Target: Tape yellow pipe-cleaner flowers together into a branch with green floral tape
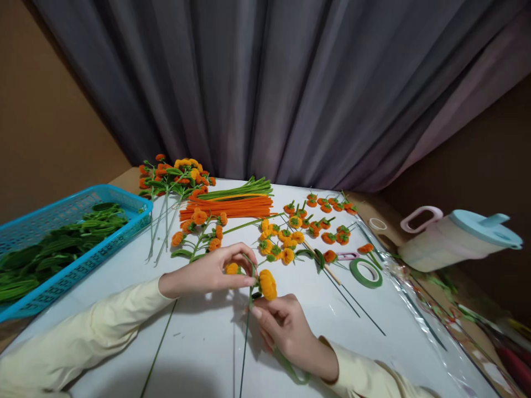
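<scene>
My left hand (226,270) is closed, its thumb and fingers pinching the upper part of a green flower stem. Beside the fingertips sits a yellow pipe-cleaner flower (267,284), and a smaller yellow bloom (232,268) shows under the left palm. Lower on the stem, my right hand (284,326) pinches with thumb and forefinger where green floral tape meets it. A loose strip of that green floral tape (296,376) hangs below the right hand. From the pinch, the thin dark wire stem (244,351) runs down toward me.
At left stands a blue basket (74,276) of green leaves. Orange pipe cleaners (232,207), yellow flower heads (286,237) and orange ones (329,238) lie beyond my hands. A tape roll (375,281) and a lidded cup (448,243) are at right; finished stems (166,188) lie far left.
</scene>
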Available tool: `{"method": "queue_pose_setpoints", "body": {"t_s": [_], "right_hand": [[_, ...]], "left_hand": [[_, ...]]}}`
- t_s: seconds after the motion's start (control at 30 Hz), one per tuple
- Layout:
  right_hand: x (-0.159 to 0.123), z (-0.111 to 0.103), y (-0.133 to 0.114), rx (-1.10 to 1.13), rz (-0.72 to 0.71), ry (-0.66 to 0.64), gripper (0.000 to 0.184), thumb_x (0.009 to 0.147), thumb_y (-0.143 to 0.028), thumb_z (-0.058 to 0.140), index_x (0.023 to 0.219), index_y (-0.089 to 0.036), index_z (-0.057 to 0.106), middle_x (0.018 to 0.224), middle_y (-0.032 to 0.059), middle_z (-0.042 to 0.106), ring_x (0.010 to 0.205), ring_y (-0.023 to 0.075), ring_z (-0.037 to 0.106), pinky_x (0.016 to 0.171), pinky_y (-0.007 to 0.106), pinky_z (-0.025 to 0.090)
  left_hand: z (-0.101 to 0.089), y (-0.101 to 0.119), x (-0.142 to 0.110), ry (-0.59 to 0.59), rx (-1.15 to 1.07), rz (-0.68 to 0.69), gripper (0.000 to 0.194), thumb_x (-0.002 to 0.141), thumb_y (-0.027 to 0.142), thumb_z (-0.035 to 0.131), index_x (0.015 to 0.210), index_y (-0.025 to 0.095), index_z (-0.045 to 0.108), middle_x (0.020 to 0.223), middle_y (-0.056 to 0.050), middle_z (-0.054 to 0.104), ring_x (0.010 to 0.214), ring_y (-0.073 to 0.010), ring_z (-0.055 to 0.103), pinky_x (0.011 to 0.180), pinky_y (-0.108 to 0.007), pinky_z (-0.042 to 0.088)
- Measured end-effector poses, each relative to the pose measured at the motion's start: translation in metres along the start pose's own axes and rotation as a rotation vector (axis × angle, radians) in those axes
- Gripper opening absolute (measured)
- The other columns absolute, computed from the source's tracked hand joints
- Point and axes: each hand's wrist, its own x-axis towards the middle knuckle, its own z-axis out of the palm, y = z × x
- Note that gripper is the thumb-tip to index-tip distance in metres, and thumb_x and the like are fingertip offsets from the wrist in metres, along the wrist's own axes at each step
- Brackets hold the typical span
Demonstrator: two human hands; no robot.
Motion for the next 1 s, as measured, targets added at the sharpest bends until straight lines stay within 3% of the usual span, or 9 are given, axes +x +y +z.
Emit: {"method": "queue_pose_setpoints", "body": {"t_s": [0.17,0.27,0.37,0.47,0.6,1.0], "right_hand": [[0.0,0.004,0.001,0.042,0.036,0.02,0.047,0.09,-0.044,0.045,0.051,-0.019,0.036,0.037,-0.0051,0.037,0.032,0.0064,0.037,0.035,0.019,0.029],[-0.001,0.005,0.004,0.094,0.048,0.017,0.047,0.09,-0.044,0.046,0.052,-0.019,0.035,0.037,-0.0059,0.036,0.032,0.0059,0.035,0.035,0.018,0.028],[-0.002,0.006,0.008,0.117,0.038,0.03,0.047,0.09,-0.044,0.046,0.052,-0.02,0.035,0.037,-0.0062,0.035,0.031,0.0059,0.035,0.034,0.018,0.028],[-0.003,0.007,0.011,0.123,0.033,0.034,0.045,0.091,-0.045,0.046,0.054,-0.019,0.039,0.038,-0.0065,0.036,0.032,0.0061,0.036,0.034,0.018,0.029],[-0.003,0.009,0.013,0.131,0.048,0.04,0.043,0.091,-0.045,0.046,0.058,-0.017,0.045,0.039,-0.0071,0.035,0.032,0.0062,0.037,0.034,0.018,0.029],[-0.004,0.008,0.014,0.083,0.07,0.068,0.047,0.09,-0.048,0.046,0.054,-0.018,0.041,0.038,-0.0065,0.036,0.032,0.0062,0.035,0.035,0.019,0.028]], "left_hand": [[0.001,-0.006,0.001,-0.005,-0.095,-0.032,0.025,0.078,0.026,0.065,0.097,0.02,0.05,0.09,0.0,0.054,0.087,-0.0154,0.054,0.076,-0.027,0.045],[0.001,-0.006,0.001,0.001,-0.067,0.022,0.026,0.079,0.025,0.063,0.102,0.021,0.052,0.103,-0.003,0.054,0.097,-0.0164,0.053,0.086,-0.03,0.043],[0.001,-0.007,0.0,-0.015,-0.095,0.044,0.039,0.079,0.024,0.064,0.113,0.023,0.045,0.11,-0.005,0.055,0.106,-0.0181,0.051,0.089,-0.032,0.041],[0.002,-0.007,-0.001,-0.006,-0.157,-0.079,0.044,0.077,0.025,0.065,0.114,0.024,0.04,0.094,-0.001,0.059,0.09,-0.0164,0.056,0.076,-0.029,0.045],[0.004,-0.006,0.001,0.012,-0.073,-0.181,0.036,0.075,0.028,0.067,0.106,0.02,0.05,0.081,0.003,0.058,0.074,-0.0129,0.056,0.069,-0.025,0.045],[0.006,-0.007,0.002,0.013,-0.037,-0.182,0.034,0.075,0.032,0.066,0.104,0.017,0.056,0.076,0.003,0.06,0.065,-0.0114,0.052,0.063,-0.022,0.041]]}}
